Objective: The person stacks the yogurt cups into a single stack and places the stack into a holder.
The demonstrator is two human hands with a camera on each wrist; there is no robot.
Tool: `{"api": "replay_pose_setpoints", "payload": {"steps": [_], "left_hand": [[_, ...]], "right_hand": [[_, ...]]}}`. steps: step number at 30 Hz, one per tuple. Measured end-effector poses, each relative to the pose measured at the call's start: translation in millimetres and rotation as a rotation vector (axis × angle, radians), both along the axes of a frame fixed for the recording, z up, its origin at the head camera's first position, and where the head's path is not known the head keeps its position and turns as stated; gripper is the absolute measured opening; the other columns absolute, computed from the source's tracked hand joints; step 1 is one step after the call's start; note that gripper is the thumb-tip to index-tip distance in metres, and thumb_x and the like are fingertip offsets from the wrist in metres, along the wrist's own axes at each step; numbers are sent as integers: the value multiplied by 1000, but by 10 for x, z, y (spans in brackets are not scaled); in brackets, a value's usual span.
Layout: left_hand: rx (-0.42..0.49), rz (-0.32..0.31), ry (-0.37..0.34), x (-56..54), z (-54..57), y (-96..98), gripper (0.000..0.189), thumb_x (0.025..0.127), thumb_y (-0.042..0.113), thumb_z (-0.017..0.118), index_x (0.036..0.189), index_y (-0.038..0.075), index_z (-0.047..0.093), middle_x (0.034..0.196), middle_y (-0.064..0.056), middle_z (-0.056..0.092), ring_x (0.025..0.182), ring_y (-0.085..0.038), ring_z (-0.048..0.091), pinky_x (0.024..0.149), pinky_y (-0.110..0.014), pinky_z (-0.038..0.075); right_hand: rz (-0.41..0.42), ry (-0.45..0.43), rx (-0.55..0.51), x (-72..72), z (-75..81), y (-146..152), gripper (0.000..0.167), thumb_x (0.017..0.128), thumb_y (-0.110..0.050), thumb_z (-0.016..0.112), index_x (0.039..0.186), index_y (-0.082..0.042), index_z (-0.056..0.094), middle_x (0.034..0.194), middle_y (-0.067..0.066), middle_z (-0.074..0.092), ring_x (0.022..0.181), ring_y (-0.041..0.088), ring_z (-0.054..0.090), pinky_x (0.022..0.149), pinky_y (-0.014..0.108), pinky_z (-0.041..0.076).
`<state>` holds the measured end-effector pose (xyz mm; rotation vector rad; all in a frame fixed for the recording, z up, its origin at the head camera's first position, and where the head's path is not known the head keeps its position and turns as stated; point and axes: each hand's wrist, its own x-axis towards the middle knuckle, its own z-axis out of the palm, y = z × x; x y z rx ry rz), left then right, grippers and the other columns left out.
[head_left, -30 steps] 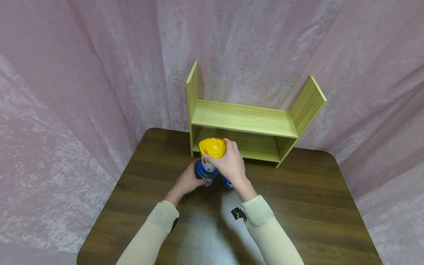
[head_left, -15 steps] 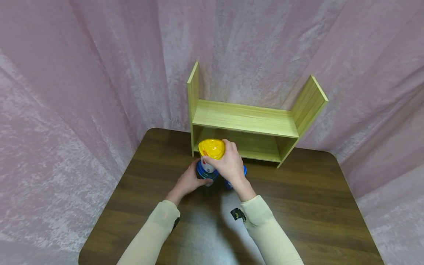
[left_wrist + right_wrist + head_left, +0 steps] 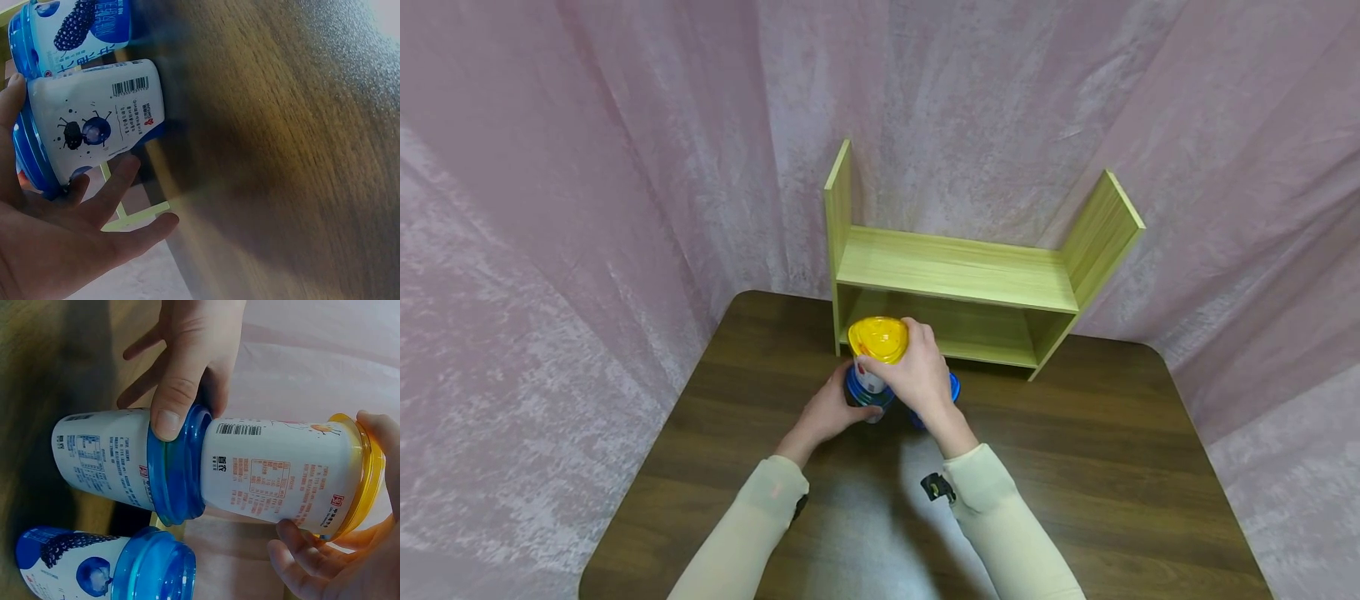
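My right hand [image 3: 922, 375] grips a white cup with a yellow lid [image 3: 269, 469] near its top, thumb on one side and fingers on the other. That cup stands upright on the blue lid of another white cup [image 3: 103, 456]. Around the lower cup's lid my left hand [image 3: 827, 410] has its thumb and fingers; its other fingers spread out below, as the left wrist view shows. A second blue-lidded cup [image 3: 75, 562], printed with berries, stands just to the right, partly hidden by my right hand in the head view.
The cups stand on a dark wooden table [image 3: 1112, 450]. Right behind them is a light wooden shelf [image 3: 955, 265] with two levels and raised side panels. Pink curtains [image 3: 625, 167] hang behind and at both sides.
The yellow-lidded cup and my right hand have shifted very slightly left and nearer, showing more of the second blue lid. Both hands keep their grips.
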<state>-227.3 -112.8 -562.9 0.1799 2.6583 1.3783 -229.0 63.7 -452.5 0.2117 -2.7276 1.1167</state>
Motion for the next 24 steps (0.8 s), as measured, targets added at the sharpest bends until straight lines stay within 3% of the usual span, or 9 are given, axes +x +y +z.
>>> {"api": "replay_pose_setpoints", "payload": {"steps": [24], "left_hand": [[4, -3, 2, -7, -1, 5, 100, 80, 45, 86, 155, 15, 27, 142, -12, 51, 122, -31, 55, 108, -54, 42]], "right_hand": [[-10, -14, 13, -5, -100, -48, 95, 77, -61, 80, 145, -6, 44, 131, 14, 52, 97, 30, 62, 82, 45, 57]]}}
